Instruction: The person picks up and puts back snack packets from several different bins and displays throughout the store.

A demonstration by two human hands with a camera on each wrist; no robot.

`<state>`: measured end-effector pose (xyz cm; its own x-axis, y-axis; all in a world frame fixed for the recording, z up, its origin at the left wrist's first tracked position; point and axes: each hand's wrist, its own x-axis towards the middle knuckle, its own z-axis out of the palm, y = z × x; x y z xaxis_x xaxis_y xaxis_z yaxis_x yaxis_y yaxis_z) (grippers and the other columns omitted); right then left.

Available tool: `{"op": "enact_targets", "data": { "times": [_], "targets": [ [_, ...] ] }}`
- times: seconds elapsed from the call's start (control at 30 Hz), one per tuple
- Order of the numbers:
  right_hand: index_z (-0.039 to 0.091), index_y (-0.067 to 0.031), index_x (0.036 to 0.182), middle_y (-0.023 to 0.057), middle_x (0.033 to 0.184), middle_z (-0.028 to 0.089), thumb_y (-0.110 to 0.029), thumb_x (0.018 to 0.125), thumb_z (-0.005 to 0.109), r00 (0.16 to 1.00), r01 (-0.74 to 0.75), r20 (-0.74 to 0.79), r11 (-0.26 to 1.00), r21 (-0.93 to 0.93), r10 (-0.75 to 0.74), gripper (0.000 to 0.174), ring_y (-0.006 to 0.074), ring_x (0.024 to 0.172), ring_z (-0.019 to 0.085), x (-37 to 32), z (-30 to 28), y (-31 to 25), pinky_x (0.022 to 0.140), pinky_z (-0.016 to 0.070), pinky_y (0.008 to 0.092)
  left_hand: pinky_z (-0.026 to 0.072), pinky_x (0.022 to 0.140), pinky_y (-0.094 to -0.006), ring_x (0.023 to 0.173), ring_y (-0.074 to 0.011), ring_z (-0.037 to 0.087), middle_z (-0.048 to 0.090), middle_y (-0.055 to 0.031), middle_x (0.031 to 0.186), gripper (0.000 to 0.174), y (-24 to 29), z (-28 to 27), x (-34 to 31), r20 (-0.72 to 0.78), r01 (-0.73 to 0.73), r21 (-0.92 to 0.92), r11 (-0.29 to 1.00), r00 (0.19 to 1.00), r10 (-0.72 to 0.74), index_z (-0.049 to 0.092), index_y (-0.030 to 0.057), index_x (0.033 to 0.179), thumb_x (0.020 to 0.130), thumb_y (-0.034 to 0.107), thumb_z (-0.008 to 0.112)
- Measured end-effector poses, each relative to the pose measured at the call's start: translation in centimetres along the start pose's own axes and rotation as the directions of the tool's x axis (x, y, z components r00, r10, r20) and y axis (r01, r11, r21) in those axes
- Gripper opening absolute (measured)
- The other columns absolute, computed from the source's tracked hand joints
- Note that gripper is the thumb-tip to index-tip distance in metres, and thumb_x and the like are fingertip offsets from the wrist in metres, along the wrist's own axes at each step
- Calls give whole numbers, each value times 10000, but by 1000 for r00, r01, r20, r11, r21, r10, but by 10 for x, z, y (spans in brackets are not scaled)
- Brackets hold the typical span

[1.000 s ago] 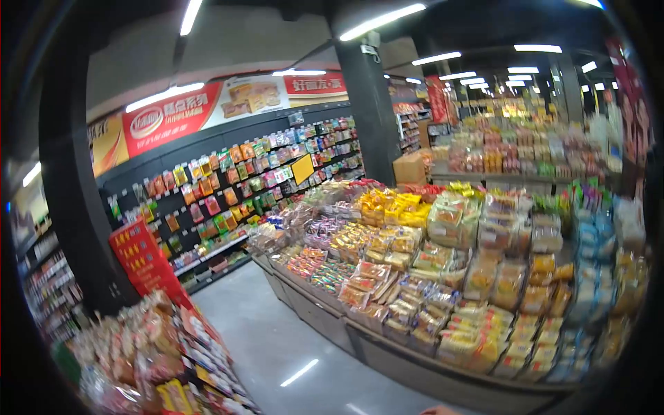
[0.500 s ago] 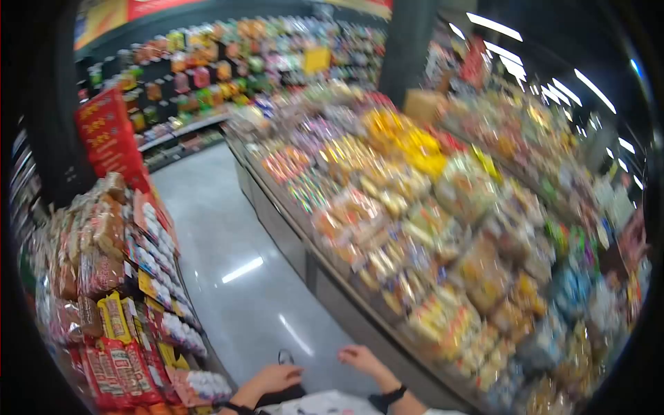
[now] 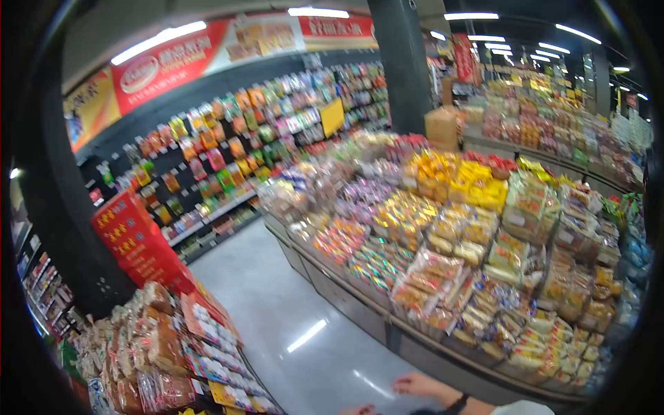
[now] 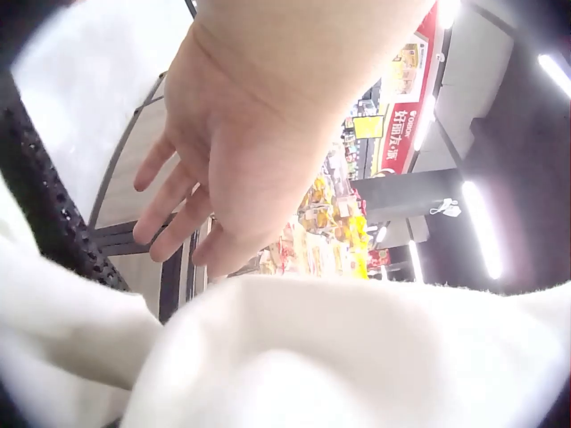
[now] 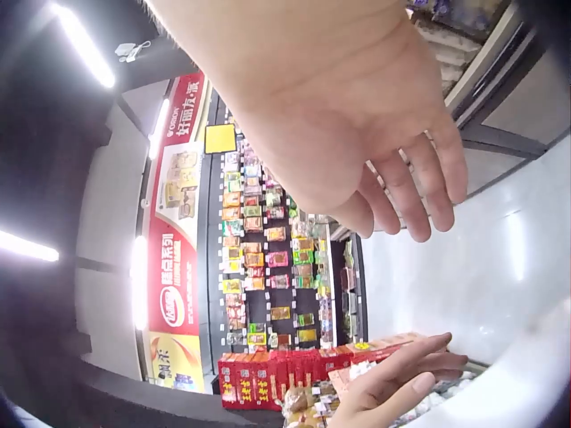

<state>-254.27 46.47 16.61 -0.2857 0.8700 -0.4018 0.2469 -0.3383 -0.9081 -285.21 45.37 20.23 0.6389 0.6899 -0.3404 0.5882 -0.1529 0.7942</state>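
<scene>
Low in the head view my right hand (image 3: pixel 420 384) hangs over the aisle, a black band at its wrist. Only the fingertips of my left hand (image 3: pixel 361 409) show at the bottom edge there. In the left wrist view the left hand (image 4: pixel 234 169) has its fingers loosely extended, holding nothing, above a white garment (image 4: pixel 294 348). The right hand (image 5: pixel 357 134) is palm-side to its own camera with relaxed fingers and nothing in them. Nearest the right hand is a long display bin (image 3: pixel 332 280) heaped with packaged snacks (image 3: pixel 429 280).
On the left stands a rack of bagged bread (image 3: pixel 149 346) beside a red sign (image 3: pixel 135 238). Pale glossy floor (image 3: pixel 277 304) runs between it and the bin. Dark pillars (image 3: pixel 401 69) rise behind, and a wall of hanging packets (image 3: pixel 221 149) spans the back.
The head view dipped, bringing both hands into sight, then tilted up again. Now the left hand has mostly dropped out at the bottom, while the right remains visible near the lower edge.
</scene>
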Motion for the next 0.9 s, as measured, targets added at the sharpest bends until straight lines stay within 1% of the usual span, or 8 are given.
{"op": "enact_targets", "data": {
  "times": [0.03, 0.1, 0.23, 0.4, 0.53, 0.6, 0.73, 0.9],
  "targets": [
    [738, -46, 1231, 41, 999, 766, -320, 1007, 690, 999, -16, -37, 998, 69, 18, 356, 129, 893, 684, 8, -3, 6, 839, 555, 313, 528, 953, -444, 1113, -395, 682, 713, -239, 1219, 412, -2, -9, 8, 13, -13, -6, 1000, 1000, 13, 652, 29, 1330, 1007, 283, 623],
    [729, -38, 1251, 55, 1022, 775, -300, 1007, 680, 993, -35, -107, 994, 102, 45, 362, 145, 880, 690, 5, -12, -6, 837, 562, 326, 552, 930, -403, 1042, -316, 714, 743, -145, 1164, 477, -67, -6, 57, 157, 16, 17, 1000, 987, -18, 627, 155, 1399, 1017, 439, 602],
    [727, -15, 1236, 77, 1034, 783, -238, 1007, 666, 974, -40, -213, 989, 143, 70, 325, 150, 887, 702, 12, -35, -20, 847, 564, 320, 533, 950, -370, 1048, -260, 699, 747, -99, 1145, 448, -35, -63, 88, 162, -25, -28, 999, 986, 29, 640, 122, 1389, 1022, 379, 628],
    [669, 15, 1282, 58, 1031, 744, -133, 1019, 650, 958, 44, -279, 920, 390, 72, 302, 135, 897, 683, 52, -65, -50, 818, 567, 305, 537, 939, -377, 1033, -264, 704, 742, -118, 1146, 456, -20, -106, 158, 224, -38, -3, 999, 974, 38, 624, 122, 1408, 1019, 358, 635],
    [678, 16, 1274, 77, 1000, 749, -172, 1012, 667, 963, 125, -263, 953, 278, -50, 322, 138, 899, 685, 121, -95, -45, 814, 561, 302, 541, 943, -399, 1043, -304, 705, 732, -162, 1159, 463, -4, -141, 217, 206, -54, 57, 997, 978, 41, 608, 120, 1421, 1016, 343, 633],
    [650, 0, 1312, 63, 1074, 751, -214, 1025, 672, 965, 46, -261, 995, 85, -23, 359, 127, 939, 681, 136, -119, -85, 852, 566, 307, 542, 945, -409, 1053, -316, 706, 730, -168, 1178, 464, 8, -154, 243, 239, -44, 74, 996, 971, 25, 609, 125, 1421, 1014, 347, 629],
    [642, 16, 1315, 82, 1120, 745, -217, 1038, 659, 981, 99, -190, 927, 363, -31, 362, 154, 1022, 688, 197, -154, -94, 913, 546, 313, 544, 945, -420, 1070, -334, 707, 728, -165, 1210, 462, 21, -211, 300, 310, -31, 158, 987, 951, -20, 618, 126, 1411, 1010, 355, 624],
    [679, -14, 1279, 81, 1083, 751, -241, 1014, 670, 986, 40, -169, 986, 163, -12, 349, 144, 989, 698, 251, -197, -103, 886, 560, 320, 555, 902, -414, 1061, -300, 713, 734, -149, 1193, 445, 23, -263, 373, 179, -52, 268, 962, 984, 3, 636, 120, 1388, 996, 330, 654]
  ]
}}
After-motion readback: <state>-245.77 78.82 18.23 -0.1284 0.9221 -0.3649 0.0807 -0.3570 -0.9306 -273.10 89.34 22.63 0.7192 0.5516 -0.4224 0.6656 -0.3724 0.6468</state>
